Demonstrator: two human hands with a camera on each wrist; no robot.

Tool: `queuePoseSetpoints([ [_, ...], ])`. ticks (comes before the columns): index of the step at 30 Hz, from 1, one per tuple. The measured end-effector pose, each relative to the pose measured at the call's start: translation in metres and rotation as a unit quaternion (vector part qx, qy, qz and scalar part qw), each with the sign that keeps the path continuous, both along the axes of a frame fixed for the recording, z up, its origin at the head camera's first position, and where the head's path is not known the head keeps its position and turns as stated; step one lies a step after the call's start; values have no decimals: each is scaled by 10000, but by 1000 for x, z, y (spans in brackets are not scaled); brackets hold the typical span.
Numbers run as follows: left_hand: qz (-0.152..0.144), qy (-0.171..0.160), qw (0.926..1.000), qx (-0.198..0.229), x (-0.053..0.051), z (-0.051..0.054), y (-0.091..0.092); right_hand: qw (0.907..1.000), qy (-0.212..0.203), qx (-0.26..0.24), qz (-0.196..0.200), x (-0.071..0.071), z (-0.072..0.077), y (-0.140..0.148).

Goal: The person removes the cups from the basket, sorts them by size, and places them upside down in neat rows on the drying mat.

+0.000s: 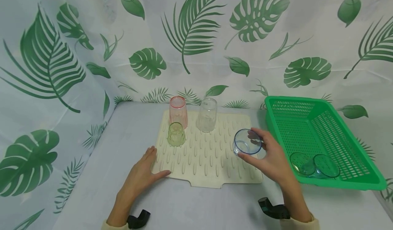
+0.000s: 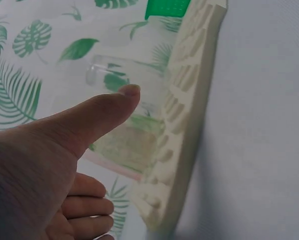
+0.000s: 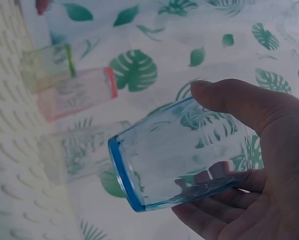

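Note:
My right hand (image 1: 271,158) grips a clear glass with a blue rim (image 3: 189,150), thumb on one side and fingers on the other. In the head view it is over the right part of a cream drying mat (image 1: 212,170). By the mat's front left corner is my left hand (image 1: 139,173), holding nothing, thumb spread from its fingers; whether it touches the mat I cannot tell. On the mat's left side stand a pink glass with a red rim (image 1: 178,114) and, in front of it, a small green glass (image 1: 176,138). A tall clear glass (image 1: 207,117) stands to their right.
To the right of the mat, a green perforated basket (image 1: 362,151) stands on the white table (image 1: 221,209). Two bluish glasses, one of them a tumbler (image 1: 326,167), lie in its near part. A leaf-patterned sheet (image 1: 196,76) hangs behind and at the left.

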State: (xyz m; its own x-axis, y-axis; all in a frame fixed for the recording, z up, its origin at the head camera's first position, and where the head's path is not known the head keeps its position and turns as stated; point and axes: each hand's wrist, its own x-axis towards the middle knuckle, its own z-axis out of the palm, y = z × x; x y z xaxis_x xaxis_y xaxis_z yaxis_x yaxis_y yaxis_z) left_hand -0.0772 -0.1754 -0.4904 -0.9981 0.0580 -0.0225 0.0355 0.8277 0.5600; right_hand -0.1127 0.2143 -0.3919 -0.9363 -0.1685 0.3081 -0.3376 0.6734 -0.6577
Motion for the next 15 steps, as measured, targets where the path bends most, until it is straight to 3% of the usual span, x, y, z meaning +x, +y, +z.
queuePoseSetpoints([
  [4, -132, 140, 9998, 16, -3, 12, 7, 9999, -97, 123, 18, 0, -2, -4],
  [15, -754, 493, 9927, 797, -13, 39, 26, 9991, -194, 37, 376, 1, -8, -11],
])
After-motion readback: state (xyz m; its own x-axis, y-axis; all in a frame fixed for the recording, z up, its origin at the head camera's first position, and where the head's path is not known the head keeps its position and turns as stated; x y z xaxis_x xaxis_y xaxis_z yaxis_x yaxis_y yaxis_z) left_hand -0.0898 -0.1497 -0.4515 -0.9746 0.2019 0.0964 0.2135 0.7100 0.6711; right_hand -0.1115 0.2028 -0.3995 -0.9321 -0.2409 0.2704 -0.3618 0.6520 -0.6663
